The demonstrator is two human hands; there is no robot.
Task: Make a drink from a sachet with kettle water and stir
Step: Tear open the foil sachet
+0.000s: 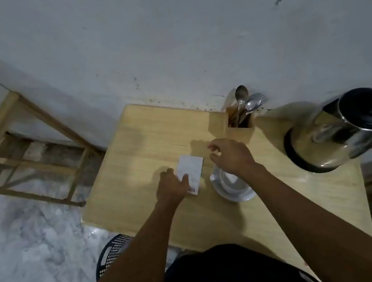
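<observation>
A white sachet (190,171) is held at its near edge between thumb and fingers of the left hand (172,187), above the wooden table (135,163). The right hand (230,156) is poised above the cup (231,183), fingers loosely spread and closed on nothing. The sachet is judged light, thin and pliable; it is best pinched near one corner, so that the top can be torn without spilling. The cup, seated on a saucer (237,197), appears to contain something pale, though this cannot be confirmed. Spoons (245,101) are stored upright in a wooden holder (239,130). The steel kettle (345,131) is lidded; its contents are hidden.
</observation>
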